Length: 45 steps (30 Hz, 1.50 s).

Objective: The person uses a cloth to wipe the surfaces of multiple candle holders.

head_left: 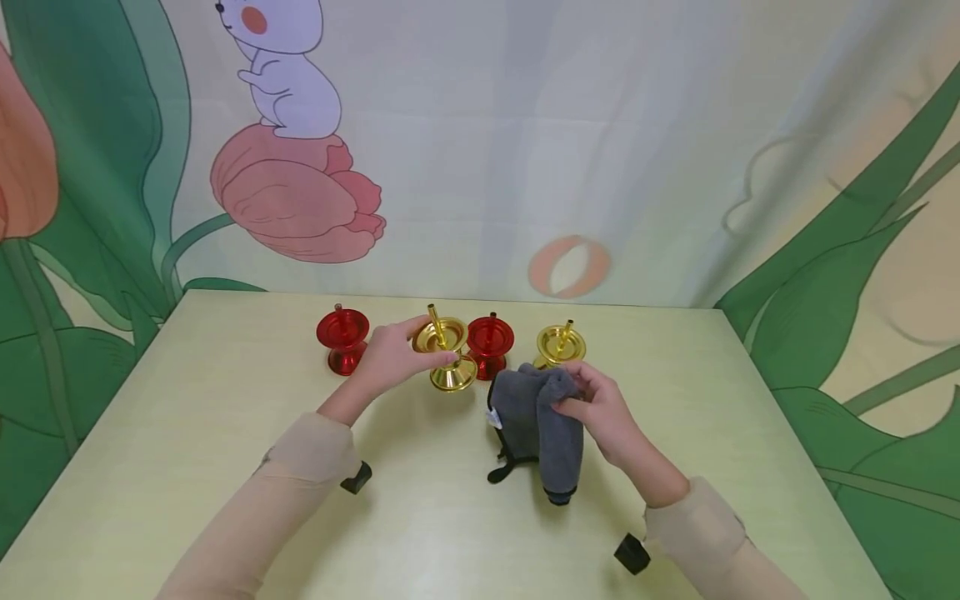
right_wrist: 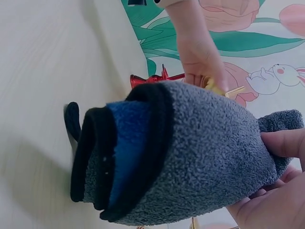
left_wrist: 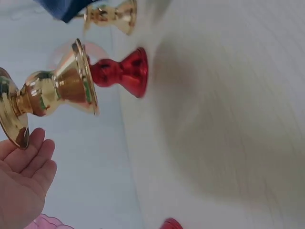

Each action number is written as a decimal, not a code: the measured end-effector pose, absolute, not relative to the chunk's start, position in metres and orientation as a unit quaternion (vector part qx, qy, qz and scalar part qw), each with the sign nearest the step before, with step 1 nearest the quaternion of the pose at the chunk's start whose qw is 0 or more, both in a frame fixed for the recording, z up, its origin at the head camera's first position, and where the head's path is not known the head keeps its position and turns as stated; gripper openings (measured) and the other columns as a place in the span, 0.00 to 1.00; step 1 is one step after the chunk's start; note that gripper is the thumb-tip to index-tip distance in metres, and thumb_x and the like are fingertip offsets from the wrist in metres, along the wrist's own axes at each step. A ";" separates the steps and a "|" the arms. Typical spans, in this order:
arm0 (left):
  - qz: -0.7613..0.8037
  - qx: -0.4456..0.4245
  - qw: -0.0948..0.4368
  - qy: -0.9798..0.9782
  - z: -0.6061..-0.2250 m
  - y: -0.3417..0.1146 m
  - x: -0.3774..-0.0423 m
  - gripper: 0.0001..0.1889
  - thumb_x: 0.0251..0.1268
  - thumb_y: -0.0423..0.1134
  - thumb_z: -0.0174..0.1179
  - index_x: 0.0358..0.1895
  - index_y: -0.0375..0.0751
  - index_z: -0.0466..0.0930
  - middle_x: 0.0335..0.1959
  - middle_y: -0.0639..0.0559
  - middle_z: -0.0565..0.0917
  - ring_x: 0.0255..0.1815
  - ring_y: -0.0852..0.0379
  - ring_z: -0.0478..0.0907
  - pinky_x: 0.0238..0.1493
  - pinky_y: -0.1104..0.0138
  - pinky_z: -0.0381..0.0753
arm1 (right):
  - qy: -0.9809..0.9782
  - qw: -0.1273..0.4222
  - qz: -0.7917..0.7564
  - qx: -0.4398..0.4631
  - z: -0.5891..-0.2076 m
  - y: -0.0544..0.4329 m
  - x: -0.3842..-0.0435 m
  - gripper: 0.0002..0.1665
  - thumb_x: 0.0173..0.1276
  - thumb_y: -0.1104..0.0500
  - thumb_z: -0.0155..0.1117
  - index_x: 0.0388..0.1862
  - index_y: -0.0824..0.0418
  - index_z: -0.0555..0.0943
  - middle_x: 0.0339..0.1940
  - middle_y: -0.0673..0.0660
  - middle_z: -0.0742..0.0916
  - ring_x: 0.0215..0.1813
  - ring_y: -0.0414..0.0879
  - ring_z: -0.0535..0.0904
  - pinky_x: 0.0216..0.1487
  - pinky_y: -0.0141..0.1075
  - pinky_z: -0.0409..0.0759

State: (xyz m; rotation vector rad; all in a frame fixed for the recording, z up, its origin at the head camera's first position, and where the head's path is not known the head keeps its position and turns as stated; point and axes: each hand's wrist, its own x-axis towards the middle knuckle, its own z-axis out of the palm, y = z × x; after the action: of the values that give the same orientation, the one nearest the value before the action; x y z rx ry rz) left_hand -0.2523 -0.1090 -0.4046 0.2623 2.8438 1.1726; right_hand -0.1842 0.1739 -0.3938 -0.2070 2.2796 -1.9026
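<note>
My left hand point(head_left: 395, 357) grips a shiny gold candle holder point(head_left: 453, 377) by its upper dish, thumb in front and fingers behind. The holder tilts slightly, with a thin tube rising from its dish; in the left wrist view its base point(left_wrist: 78, 78) is raised off the table. My right hand point(head_left: 602, 410) pinches the bunched top of a grey towel point(head_left: 531, 417), which hangs folded. Black edging, a hanging loop point(right_wrist: 72, 121) and a blue inner side point(right_wrist: 131, 143) show in the right wrist view.
A red candle holder point(head_left: 342, 332) stands left of my left hand. Another red holder point(head_left: 491, 337) stands just behind the gold one. A second gold holder point(head_left: 561, 343) stands behind the towel, partly covered. The pale table point(head_left: 225, 400) ends at a printed curtain point(head_left: 465, 167).
</note>
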 end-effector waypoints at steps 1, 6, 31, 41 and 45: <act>0.378 0.075 0.020 0.923 -0.407 -0.110 -0.255 0.44 0.37 0.68 0.60 0.61 0.49 0.66 0.53 0.47 0.76 0.46 0.53 0.71 0.37 0.63 0.73 | 0.763 0.083 -0.637 -0.071 -0.394 0.174 -0.184 0.19 0.54 0.74 0.55 0.47 0.70 0.69 0.32 0.40 0.80 0.38 0.41 0.73 0.39 0.29 0.76; 0.383 0.032 0.005 0.923 -0.419 -0.113 -0.270 0.42 0.38 0.65 0.62 0.60 0.47 0.66 0.51 0.47 0.77 0.45 0.52 0.72 0.36 0.64 0.74 | 0.764 0.086 -0.635 -0.079 -0.393 0.173 -0.182 0.20 0.54 0.75 0.55 0.48 0.74 0.68 0.30 0.41 0.80 0.37 0.39 0.73 0.38 0.29 0.76; 0.345 -0.034 -0.003 0.938 -0.457 -0.114 -0.289 0.48 0.43 0.63 0.61 0.66 0.39 0.56 0.62 0.39 0.67 0.60 0.43 0.66 0.57 0.54 0.68 | 0.773 0.098 -0.623 -0.068 -0.401 0.172 -0.180 0.21 0.55 0.74 0.55 0.49 0.70 0.70 0.33 0.43 0.80 0.39 0.42 0.73 0.40 0.31 0.76; 0.348 -0.027 -0.014 0.937 -0.460 -0.112 -0.291 0.48 0.43 0.61 0.61 0.66 0.38 0.56 0.62 0.39 0.66 0.60 0.43 0.65 0.58 0.53 0.67 | 0.771 0.100 -0.624 -0.073 -0.402 0.172 -0.179 0.21 0.55 0.73 0.56 0.50 0.71 0.69 0.32 0.42 0.80 0.39 0.42 0.74 0.40 0.31 0.76; 0.330 -0.012 0.005 0.944 -0.454 -0.113 -0.289 0.49 0.43 0.64 0.60 0.67 0.39 0.53 0.64 0.40 0.64 0.62 0.43 0.62 0.59 0.51 0.65 | 0.773 0.099 -0.622 -0.076 -0.402 0.172 -0.179 0.21 0.55 0.74 0.55 0.50 0.71 0.69 0.32 0.42 0.80 0.38 0.41 0.74 0.40 0.31 0.76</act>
State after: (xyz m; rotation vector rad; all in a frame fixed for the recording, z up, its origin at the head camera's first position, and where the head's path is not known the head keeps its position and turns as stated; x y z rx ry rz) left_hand -0.2892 -0.1132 -0.4543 -0.0366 2.9555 1.0330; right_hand -0.1791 0.1723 -0.4019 -0.2237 2.2863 -1.8414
